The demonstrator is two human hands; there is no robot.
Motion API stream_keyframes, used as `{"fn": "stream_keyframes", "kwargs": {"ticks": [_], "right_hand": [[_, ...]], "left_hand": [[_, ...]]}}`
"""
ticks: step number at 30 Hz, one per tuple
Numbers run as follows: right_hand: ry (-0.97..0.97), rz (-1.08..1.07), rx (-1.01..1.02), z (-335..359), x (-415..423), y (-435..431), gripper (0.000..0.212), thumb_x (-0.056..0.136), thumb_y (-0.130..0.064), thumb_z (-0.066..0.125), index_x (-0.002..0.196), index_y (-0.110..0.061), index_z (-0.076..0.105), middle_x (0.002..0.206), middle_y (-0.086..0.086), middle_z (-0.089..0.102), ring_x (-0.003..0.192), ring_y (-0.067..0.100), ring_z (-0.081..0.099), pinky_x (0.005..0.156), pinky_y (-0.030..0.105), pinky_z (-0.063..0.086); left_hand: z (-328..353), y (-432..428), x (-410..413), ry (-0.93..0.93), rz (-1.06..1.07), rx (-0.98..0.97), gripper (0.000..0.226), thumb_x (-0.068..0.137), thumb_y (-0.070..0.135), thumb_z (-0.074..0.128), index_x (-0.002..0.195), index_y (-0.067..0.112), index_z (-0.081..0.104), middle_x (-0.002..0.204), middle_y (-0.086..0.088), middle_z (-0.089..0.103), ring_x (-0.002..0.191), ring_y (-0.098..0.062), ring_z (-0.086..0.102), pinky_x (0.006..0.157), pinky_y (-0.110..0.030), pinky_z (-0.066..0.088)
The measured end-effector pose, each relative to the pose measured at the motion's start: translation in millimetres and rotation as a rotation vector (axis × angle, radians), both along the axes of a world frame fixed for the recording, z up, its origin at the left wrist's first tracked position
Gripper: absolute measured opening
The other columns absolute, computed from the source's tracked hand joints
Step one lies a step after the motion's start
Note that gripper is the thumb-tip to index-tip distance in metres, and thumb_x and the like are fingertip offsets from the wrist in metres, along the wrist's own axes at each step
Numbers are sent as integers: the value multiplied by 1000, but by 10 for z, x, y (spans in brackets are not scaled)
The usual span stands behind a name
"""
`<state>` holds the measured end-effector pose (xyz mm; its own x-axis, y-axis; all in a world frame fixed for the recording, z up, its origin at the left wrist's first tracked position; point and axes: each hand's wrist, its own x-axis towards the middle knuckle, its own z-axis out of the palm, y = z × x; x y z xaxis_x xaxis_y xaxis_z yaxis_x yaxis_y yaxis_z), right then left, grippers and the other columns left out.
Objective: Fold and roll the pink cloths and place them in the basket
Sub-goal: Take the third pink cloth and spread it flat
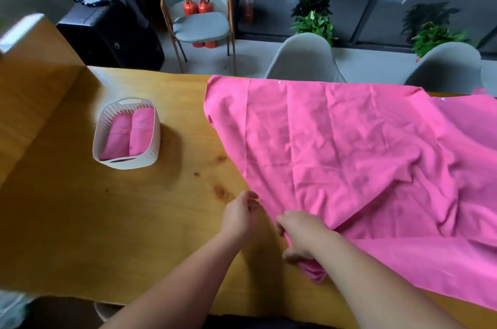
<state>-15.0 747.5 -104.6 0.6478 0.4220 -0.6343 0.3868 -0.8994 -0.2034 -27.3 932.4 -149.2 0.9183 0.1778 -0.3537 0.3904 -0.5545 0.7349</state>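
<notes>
As we look down from the head view, our right hand [301, 237] grips a bunched corner of the pink cloth [349, 145] spread on the worktop [107, 221], fingers curled round the fabric, likely to draw that edge over for a fold. Our left hand [240, 214] lies at the cloth's slanted edge, fingers loosely curled; whether they pinch it we cannot tell. Leftward, the basket [142, 162] holds two rolled cloths [118, 137].

Bare forearms [193, 275], bare hands [239, 214]
</notes>
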Motion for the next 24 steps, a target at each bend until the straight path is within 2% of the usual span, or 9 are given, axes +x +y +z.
{"fn": "stream_keyframes", "kwargs": {"ticks": [2, 4, 8, 11, 14, 16, 19, 22, 24], "right_hand": [[-61, -30, -21, -59, -30, -74, 18, 90, -22, 66, 106, -29, 65, 114, 0, 65, 106, 29, 65, 87, 37, 53], [-118, -120, 44, -108, -39, -163, 19, 93, -18, 63, 104, -33, 67, 110, -1, 69, 103, 27, 68, 86, 35, 53], [-61, -638, 579, -78, -17, -407, 19, 89, -18, 78, 90, -32, 65, 92, -9, 73, 89, 9, 69, 83, 29, 55], [6, -943, 859, 10, -17, -610, 18, 91, -11, 79, 96, -26, 70, 93, -2, 75, 88, 13, 71, 78, 26, 55], [79, -1111, 1026, 26, -32, -805, 15, 95, -6, 74, 98, -20, 70, 96, 5, 76, 90, 19, 73, 73, 25, 54], [86, -1163, 1084, 5, -34, -886, 15, 96, -3, 72, 99, -18, 69, 97, 6, 73, 89, 18, 70, 72, 24, 53], [7, -1219, 1059, -26, -71, -964, 17, 95, -4, 71, 96, -20, 68, 94, 2, 72, 88, 20, 68, 71, 25, 52], [-281, -1137, 807, -27, -157, -1040, 14, 95, -15, 71, 89, -26, 65, 88, -7, 70, 88, 24, 71, 74, 31, 52], [-390, -967, 768, -13, -240, -1113, 8, 95, -35, 70, 93, -30, 64, 93, -8, 68, 90, 21, 69, 79, 32, 52]], "left_hand": [[4, -61, -99, 12, 15, 5, 32, 91, 7, 59, 116, 23, 69, 97, 9, 76, 88, -11, 70, 77, -24, 50], [-5, -158, -214, 19, 15, 34, 28, 93, 10, 59, 114, 26, 69, 94, 12, 74, 85, -12, 70, 77, -27, 54], [2, -455, -491, 6, -36, 84, 23, 94, 22, 65, 116, 30, 69, 97, 11, 75, 86, -11, 72, 83, -32, 58], [75, -756, -665, 69, -58, -58, 34, 93, 31, 74, 125, 28, 65, 99, 12, 74, 90, -7, 73, 86, -32, 59], [178, -1054, -747, 207, 119, -404, 42, 96, 34, 75, 134, 23, 59, 103, -2, 79, 86, -12, 76, 72, -31, 60], [267, -1174, -754, 331, 223, -645, 36, 101, 29, 71, 132, 14, 60, 93, -11, 79, 78, -18, 75, 62, -30, 57], [365, -1322, -810, 383, 275, -773, 21, 101, 22, 71, 113, 5, 71, 81, -7, 75, 65, -14, 67, 56, -26, 56], [402, -1540, -898, 234, 474, -721, 16, 101, 19, 71, 104, 3, 70, 83, -7, 76, 66, -14, 70, 63, -32, 61], [414, -1708, -957, 81, 641, -690, 11, 101, 18, 69, 105, 7, 70, 94, -12, 77, 78, -17, 78, 74, -39, 65]]}}
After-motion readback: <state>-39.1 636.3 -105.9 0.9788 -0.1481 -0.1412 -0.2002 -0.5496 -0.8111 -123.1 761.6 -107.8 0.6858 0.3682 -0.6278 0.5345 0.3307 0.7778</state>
